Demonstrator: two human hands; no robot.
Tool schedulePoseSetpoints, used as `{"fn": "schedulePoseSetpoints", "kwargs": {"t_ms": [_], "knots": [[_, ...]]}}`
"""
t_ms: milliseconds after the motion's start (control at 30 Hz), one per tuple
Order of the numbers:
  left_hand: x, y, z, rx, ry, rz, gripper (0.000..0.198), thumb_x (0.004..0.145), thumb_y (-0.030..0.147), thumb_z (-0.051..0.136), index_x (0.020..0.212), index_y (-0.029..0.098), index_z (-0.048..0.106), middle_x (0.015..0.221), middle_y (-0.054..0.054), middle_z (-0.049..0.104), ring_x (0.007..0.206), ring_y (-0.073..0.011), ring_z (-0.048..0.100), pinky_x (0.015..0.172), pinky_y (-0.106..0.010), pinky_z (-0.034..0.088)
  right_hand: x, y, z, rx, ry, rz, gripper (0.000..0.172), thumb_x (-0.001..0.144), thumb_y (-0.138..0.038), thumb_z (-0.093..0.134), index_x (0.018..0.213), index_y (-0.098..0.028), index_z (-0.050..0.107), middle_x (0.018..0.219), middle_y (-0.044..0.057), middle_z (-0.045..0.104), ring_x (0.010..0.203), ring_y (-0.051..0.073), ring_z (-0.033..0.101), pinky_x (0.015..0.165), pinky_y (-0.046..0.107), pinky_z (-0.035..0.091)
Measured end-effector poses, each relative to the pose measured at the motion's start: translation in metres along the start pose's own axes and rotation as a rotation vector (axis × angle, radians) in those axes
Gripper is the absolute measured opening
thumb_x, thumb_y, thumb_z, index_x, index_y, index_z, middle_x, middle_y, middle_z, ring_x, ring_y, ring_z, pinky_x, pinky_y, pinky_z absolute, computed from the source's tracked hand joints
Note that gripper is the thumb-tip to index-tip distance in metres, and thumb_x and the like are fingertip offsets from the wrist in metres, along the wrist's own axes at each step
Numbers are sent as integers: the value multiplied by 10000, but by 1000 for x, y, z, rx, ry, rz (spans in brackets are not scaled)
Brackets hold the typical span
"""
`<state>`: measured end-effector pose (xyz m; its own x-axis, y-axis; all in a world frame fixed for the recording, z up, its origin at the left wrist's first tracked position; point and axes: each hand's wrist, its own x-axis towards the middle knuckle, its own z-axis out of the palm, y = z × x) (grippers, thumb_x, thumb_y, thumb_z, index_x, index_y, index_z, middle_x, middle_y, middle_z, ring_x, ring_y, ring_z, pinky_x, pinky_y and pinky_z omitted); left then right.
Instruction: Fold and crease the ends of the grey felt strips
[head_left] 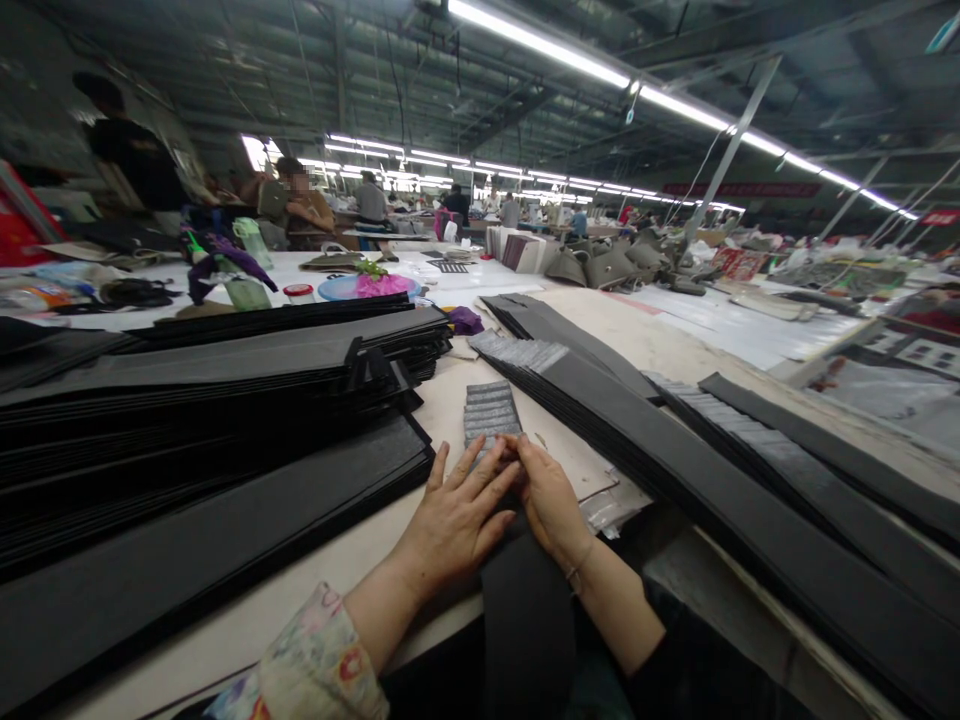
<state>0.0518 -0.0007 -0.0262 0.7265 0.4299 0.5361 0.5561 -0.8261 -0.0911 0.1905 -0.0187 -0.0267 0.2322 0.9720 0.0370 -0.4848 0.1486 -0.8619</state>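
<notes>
My left hand (457,515) lies flat with its fingers spread on a black strip (525,620) that runs toward me over the table edge. My right hand (546,495) sits just beside it, fingers curled down on the near end of a small fanned stack of grey pieces (490,410). Both hands touch where the grey stack meets the black strip. What the right fingers pinch is hidden under the hand.
Tall stacks of long black sheets (210,400) fill the left of the pale table (450,390). Rows of overlapped black and grey strips (675,440) run along the right. Other people (304,200) sit at far tables with bags, bottles and a blue dish (352,288).
</notes>
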Motion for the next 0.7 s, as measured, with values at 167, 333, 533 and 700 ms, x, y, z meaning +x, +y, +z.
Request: {"fn": "schedulePoseSetpoints", "kwargs": {"t_ms": [167, 333, 533, 700], "knots": [[0, -1, -1, 3, 54, -70, 478, 852, 371, 408, 1314, 264, 344, 1406, -80, 288, 1291, -256, 240, 1053, -457, 68, 1, 3, -2, 17, 65, 16, 244, 682, -422, 648, 681, -183, 599, 673, -24, 579, 630, 99, 523, 604, 234, 438], [-1, -3, 1, 17, 80, -135, 468, 852, 363, 414, 1306, 263, 359, 1399, -89, 301, 1288, -259, 247, 1046, -467, 97, -1, 3, -1, -72, -24, -19, 296, 751, -471, 555, 794, -182, 607, 765, 11, 595, 669, 115, 537, 608, 249, 439], [-1, -2, 5, 8, 92, -160, 457, 837, 425, 432, 1263, 259, 426, 1396, -90, 306, 1285, -262, 254, 1046, -478, 119, -3, 3, -3, -186, -47, -62, 236, 710, -371, 640, 854, -195, 581, 768, -23, 572, 620, 77, 501, 617, 216, 418], [0, -1, 5, 8, 75, -139, 462, 839, 434, 423, 1265, 253, 423, 1405, -84, 289, 1291, -260, 239, 1047, -479, 116, -4, 3, -2, -191, -42, -78, 209, 727, -378, 620, 746, -186, 540, 626, -55, 506, 523, 63, 441, 502, 188, 378]]}}
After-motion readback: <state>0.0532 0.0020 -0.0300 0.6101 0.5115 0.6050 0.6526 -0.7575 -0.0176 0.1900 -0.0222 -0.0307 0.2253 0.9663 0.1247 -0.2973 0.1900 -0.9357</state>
